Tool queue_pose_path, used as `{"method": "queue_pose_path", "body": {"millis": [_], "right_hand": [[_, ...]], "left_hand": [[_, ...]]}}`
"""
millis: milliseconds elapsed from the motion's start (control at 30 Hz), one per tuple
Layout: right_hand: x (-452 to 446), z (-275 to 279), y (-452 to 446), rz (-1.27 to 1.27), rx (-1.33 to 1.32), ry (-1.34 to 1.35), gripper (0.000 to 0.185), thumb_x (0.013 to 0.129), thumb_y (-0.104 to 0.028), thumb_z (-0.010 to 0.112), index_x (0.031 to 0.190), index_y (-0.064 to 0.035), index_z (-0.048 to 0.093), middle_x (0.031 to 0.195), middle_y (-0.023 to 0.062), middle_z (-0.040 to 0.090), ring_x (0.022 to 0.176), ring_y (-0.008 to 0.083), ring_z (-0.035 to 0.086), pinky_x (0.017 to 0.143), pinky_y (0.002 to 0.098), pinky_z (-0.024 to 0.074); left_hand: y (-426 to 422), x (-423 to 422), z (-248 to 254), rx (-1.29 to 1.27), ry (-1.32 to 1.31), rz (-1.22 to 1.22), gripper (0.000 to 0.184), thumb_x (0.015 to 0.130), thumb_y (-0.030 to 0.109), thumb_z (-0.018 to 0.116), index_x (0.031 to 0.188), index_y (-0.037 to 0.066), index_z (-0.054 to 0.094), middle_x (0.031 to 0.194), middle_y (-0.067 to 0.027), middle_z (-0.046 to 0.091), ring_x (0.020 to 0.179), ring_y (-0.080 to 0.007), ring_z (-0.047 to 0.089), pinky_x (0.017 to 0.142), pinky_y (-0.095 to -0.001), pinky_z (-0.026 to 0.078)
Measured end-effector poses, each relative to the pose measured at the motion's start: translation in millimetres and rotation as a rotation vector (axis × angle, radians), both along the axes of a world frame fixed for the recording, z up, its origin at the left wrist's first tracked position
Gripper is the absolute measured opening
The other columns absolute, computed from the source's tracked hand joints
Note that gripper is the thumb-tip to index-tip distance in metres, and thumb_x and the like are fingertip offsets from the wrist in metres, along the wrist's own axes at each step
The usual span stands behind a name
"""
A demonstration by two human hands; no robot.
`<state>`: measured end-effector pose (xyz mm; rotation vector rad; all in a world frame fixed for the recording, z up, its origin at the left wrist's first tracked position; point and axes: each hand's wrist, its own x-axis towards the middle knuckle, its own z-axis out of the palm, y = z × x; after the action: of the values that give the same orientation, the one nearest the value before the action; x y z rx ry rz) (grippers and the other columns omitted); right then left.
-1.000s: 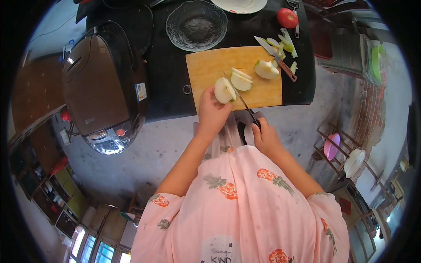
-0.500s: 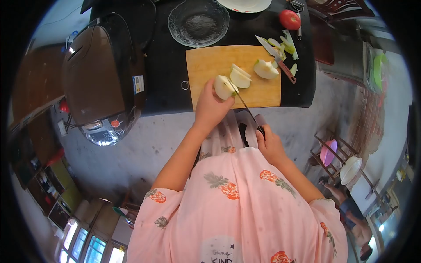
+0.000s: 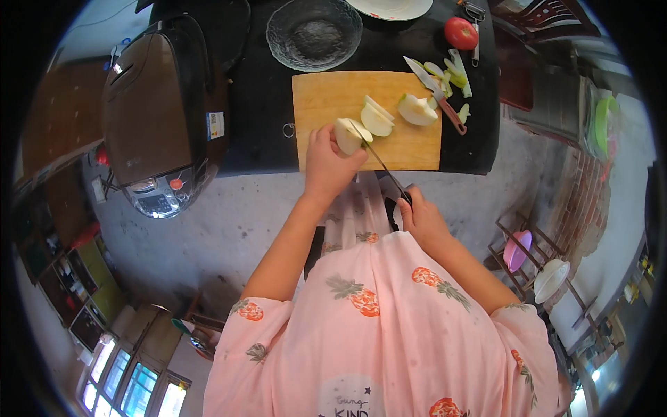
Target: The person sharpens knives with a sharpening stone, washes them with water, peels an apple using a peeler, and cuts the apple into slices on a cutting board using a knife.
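Note:
My left hand (image 3: 328, 165) grips a pale, peeled apple piece (image 3: 349, 137) against the left part of the wooden cutting board (image 3: 319, 97). A long kitchen knife (image 3: 381, 164) with a dark handle is in my right hand (image 3: 425, 222), just off the board's front edge. Its blade slants up to the left, with the tip end at the held piece; how deep it sits in the flesh I cannot tell. To the right of that piece lie sliced apple wedges (image 3: 377, 117) and another apple chunk (image 3: 417, 110).
A paring knife (image 3: 438, 92) with a brown handle rests across the board's right edge beside green peelings (image 3: 455, 73). Behind are a glass plate (image 3: 314, 35), a white dish (image 3: 392, 7), a red round fruit (image 3: 460, 33) and a peeler (image 3: 474, 14). A rice cooker (image 3: 156, 111) stands left.
My right hand has shifted slightly up and left with the knife, and the blade reaches further over the held apple piece. My left hand keeps its hold. The whole view has shifted slightly.

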<state>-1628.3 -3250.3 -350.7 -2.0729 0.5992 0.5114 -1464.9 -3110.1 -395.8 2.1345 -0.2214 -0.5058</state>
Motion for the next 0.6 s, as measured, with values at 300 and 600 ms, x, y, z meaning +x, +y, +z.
{"method": "queue_pose_path", "body": {"millis": [300,600], "right_hand": [[28.2,-38.1,11.4,-0.001,-0.05,-0.096,0.028,0.094,-0.026,0.044,0.1,0.0016,0.044,0.075,0.0288,0.059,0.073,0.0493,0.054,0.063,0.0548,0.0415],[4.9,-65.3,13.2,0.029,-0.12,-0.032,0.029,0.094,-0.027,0.044,0.096,0.0018,0.045,0.072,0.0294,0.059,0.069,0.0497,0.054,0.061,0.055,0.042]], "left_hand": [[-3.8,-5.8,2.3,-0.011,-0.067,-0.006,0.056,0.062,0.019,0.073,0.108,-0.004,0.052,0.097,-0.0119,0.05,0.082,-0.022,0.052,0.077,-0.0312,0.046],[2.2,-3.3,-6.3,0.004,-0.038,-0.022,0.061,0.065,0.02,0.073,0.116,-0.005,0.051,0.1,-0.0119,0.049,0.082,-0.0207,0.053,0.076,-0.0297,0.047]]}}
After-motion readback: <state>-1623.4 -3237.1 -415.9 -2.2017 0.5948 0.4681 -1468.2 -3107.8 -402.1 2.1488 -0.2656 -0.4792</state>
